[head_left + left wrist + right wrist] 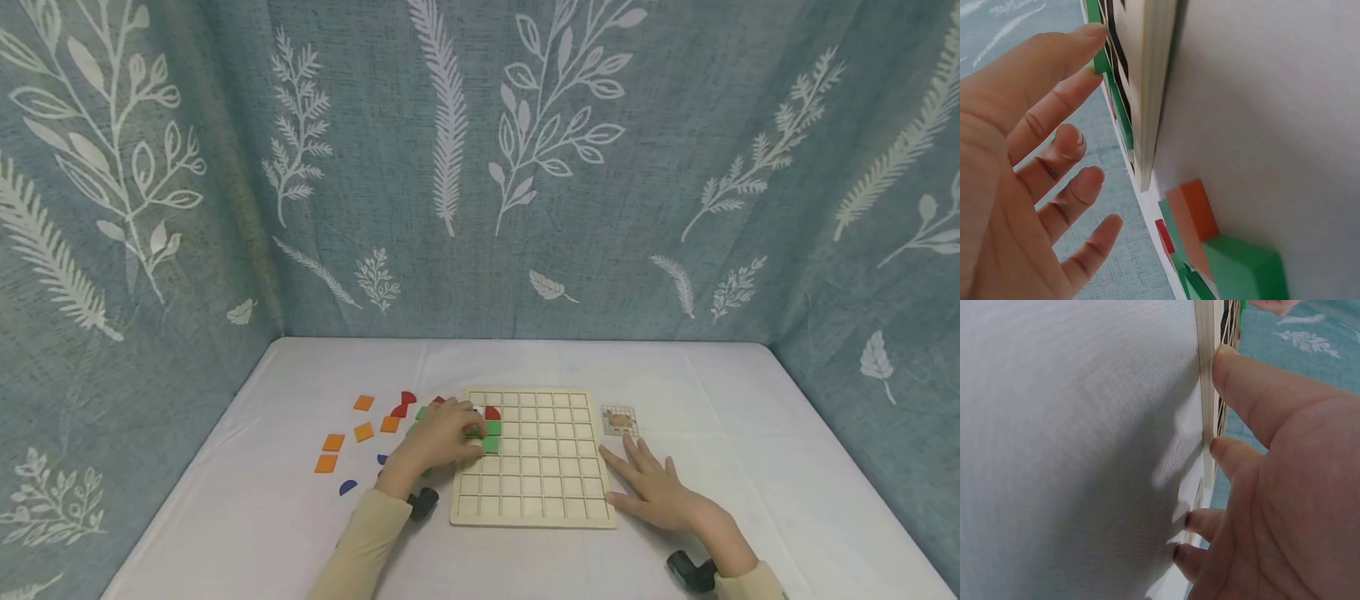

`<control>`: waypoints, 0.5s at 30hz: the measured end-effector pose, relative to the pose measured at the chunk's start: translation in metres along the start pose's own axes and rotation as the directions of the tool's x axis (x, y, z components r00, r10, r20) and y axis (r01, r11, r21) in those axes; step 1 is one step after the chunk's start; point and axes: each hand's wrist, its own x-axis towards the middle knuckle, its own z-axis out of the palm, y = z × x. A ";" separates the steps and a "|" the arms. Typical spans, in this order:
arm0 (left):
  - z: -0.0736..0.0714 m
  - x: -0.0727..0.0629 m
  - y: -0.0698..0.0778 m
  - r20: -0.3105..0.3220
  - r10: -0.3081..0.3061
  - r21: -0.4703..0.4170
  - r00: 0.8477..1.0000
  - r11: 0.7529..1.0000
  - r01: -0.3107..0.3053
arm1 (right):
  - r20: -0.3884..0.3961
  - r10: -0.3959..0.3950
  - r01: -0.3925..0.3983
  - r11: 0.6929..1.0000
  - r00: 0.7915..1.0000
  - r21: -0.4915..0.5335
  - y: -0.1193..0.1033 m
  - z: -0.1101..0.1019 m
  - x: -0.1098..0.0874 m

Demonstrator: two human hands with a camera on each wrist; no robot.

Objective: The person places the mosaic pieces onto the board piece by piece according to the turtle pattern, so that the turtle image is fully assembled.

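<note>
A square wooden grid board [532, 483] lies on the white table, with a few green squares [491, 445] and a red quarter-round piece [492, 413] near its left edge. My left hand [442, 437] is over that edge. In the left wrist view its thumb and index finger pinch a green square [1100, 61] at the board's surface, while the other fingers are spread in the air. My right hand [660, 492] rests at the board's right edge, fingers extended, with thumb and index fingertip touching the rim. Its other fingertips reach toward a small picture card [619, 420].
Orange squares [333, 442], red rounded pieces [408, 397] and blue half-round pieces [348, 487] lie scattered left of the board. More green pieces are partly hidden behind the left hand. A patterned curtain [495, 275] encloses the table's back and sides.
</note>
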 end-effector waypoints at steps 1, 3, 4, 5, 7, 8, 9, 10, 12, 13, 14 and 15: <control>0.000 0.000 0.001 -0.001 0.000 0.002 1.000 1.000 0.000 | 0.000 -0.003 0.003 1.000 1.000 -0.001 0.000 0.000 0.000; -0.001 0.001 0.003 -0.006 0.001 0.003 1.000 1.000 -0.001 | 0.000 -0.008 0.008 1.000 1.000 -0.001 0.000 -0.001 0.001; -0.001 0.001 0.003 -0.009 0.001 0.004 1.000 1.000 -0.001 | -0.002 -0.014 0.014 1.000 1.000 -0.003 -0.001 -0.001 0.001; -0.001 0.001 0.004 -0.009 0.001 0.008 1.000 1.000 -0.001 | -0.002 -0.015 0.015 1.000 1.000 -0.001 -0.001 -0.001 0.001; -0.002 0.001 0.005 -0.012 0.001 0.016 1.000 1.000 -0.001 | -0.002 -0.013 0.013 1.000 1.000 -0.001 -0.001 -0.001 0.001; -0.002 0.001 0.005 -0.013 0.000 0.018 1.000 1.000 0.000 | -0.001 -0.012 0.012 1.000 1.000 0.000 -0.001 -0.001 0.001; -0.002 0.001 0.005 -0.013 -0.001 0.020 1.000 1.000 0.001 | -0.001 -0.009 0.009 1.000 1.000 0.001 -0.001 -0.001 0.000; -0.002 0.001 0.006 -0.012 -0.002 0.022 1.000 1.000 0.002 | 0.000 -0.007 0.007 1.000 1.000 0.001 -0.001 -0.001 0.000; -0.002 0.001 0.006 -0.011 -0.004 0.025 1.000 1.000 0.004 | 0.003 0.000 0.000 1.000 1.000 0.002 0.000 -0.001 0.000; -0.002 0.001 0.006 -0.010 -0.004 0.024 1.000 1.000 0.005 | 0.002 0.000 0.000 1.000 1.000 0.001 0.000 -0.001 0.000; -0.002 0.001 0.006 -0.010 -0.004 0.023 1.000 1.000 0.004 | 0.001 -0.001 0.001 1.000 1.000 0.000 0.000 -0.001 0.000; -0.002 0.001 0.006 -0.010 -0.001 0.022 1.000 1.000 0.001 | -0.001 -0.001 0.001 1.000 1.000 0.000 0.000 -0.001 0.000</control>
